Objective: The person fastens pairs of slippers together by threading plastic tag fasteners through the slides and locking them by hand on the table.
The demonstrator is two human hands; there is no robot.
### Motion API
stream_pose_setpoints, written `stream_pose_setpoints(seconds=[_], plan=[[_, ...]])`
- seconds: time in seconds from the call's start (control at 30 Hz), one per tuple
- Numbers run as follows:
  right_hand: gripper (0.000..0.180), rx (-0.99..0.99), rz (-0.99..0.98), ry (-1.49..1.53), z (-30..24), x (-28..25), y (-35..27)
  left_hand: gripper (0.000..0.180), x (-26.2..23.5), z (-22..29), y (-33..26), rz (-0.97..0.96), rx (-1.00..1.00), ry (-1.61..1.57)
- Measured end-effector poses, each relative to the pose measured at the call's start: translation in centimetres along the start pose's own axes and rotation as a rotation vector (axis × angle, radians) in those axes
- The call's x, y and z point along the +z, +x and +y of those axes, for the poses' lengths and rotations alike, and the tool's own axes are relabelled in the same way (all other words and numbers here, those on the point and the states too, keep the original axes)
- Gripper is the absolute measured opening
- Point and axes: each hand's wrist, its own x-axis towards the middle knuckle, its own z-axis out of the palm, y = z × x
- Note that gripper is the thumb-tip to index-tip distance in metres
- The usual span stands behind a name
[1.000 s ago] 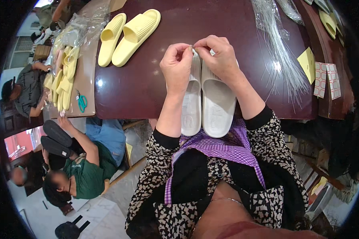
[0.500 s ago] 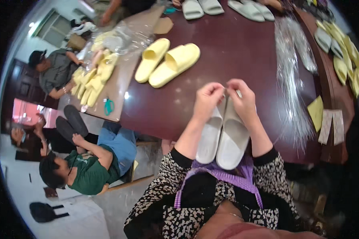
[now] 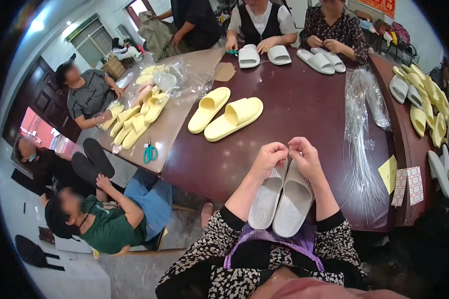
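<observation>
A pair of grey slide slippers [image 3: 293, 207] lies side by side at the table's near edge, against my purple apron [image 3: 304, 244], toes pointing away from me. Over their toe ends my left hand [image 3: 270, 158] and my right hand [image 3: 307, 159] meet, thumbs and fingers pinched together. Whatever is between the fingertips is too small to make out. Farther left on the dark red table [image 3: 294, 104] rests a yellow slipper pair [image 3: 234, 119]. To the right is a bundle of thin clear strands [image 3: 366, 164], partly in plastic wrap.
Beside the strands are a yellow card [image 3: 388, 173] and red-and-white patterned strips [image 3: 408, 187]. More yellow and grey slippers [image 3: 434, 94] pile up along the right ledge. Teal scissors [image 3: 149, 153] and yellow slippers [image 3: 134, 124] occupy the left table. Co-workers handle slippers at the far and left sides.
The view has tilted up, so the table and my hands appear lower and the far co-workers show more. My hands stay pinched together over the grey slippers.
</observation>
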Motion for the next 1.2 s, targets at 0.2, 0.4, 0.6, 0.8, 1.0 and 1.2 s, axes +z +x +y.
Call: stream_pose_setpoints(seconds=[0.2,0.4,0.6,0.8,1.0,1.2], plan=[[0.020,0.003,0.050,-0.059,0.4,-0.1,0.7,0.006,0.5,0.4,0.0,0.016,0.006,0.040],[0.020,-0.191,0.242,-0.413,-1.3,-0.3,-1.3,0.017,-1.2,0.3,0.1,0.306,0.366,0.298],[0.013,-0.062,0.090,-0.591,-5.2,-0.3,-8.5,0.019,-7.9,-0.7,-1.7,0.488,0.267,0.345],[0.015,-0.382,0.180,-0.846,-7.4,0.9,-9.9,0.019,-9.4,-3.2,-2.0,0.521,0.263,0.416],[0.022,-0.096,-0.124,-0.836,-6.2,1.1,-14.5,0.020,-8.1,-2.0,-2.3,0.488,0.203,0.402],[0.044,0.382,-0.183,-0.915,-4.5,1.1,-8.5,0.021,-7.6,-3.6,-1.9,0.362,0.244,0.560]])
